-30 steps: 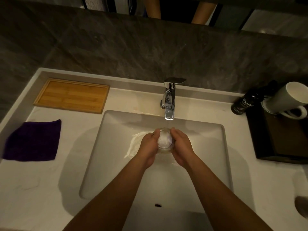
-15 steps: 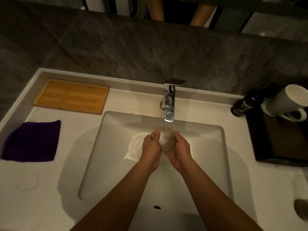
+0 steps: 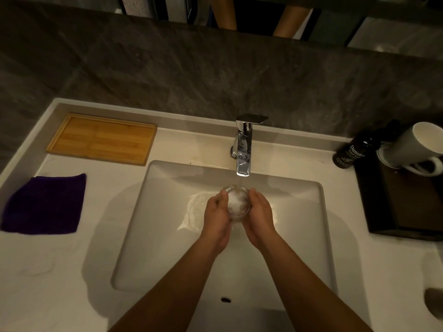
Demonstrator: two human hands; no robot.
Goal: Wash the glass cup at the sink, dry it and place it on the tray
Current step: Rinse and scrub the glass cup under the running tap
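The glass cup (image 3: 237,202) is held upright between my left hand (image 3: 217,218) and my right hand (image 3: 260,218), over the white sink basin (image 3: 155,236). Water runs from the chrome faucet (image 3: 244,149) into the cup, which is full of white frothing water. Both hands wrap its sides and hide most of the glass. A bamboo tray (image 3: 102,138) lies on the counter at the back left. In front of the tray lies a purple cloth (image 3: 44,204), flat on the counter.
A dark bottle (image 3: 350,153) and a white mug (image 3: 412,149) stand at the right, by a dark tray (image 3: 407,207). The sink overflow hole (image 3: 225,300) is near the front. A grey stone wall rises behind the counter.
The cup was tipped toward me half a second ago; it is upright under the stream again. Both hands stay around it in the same place.
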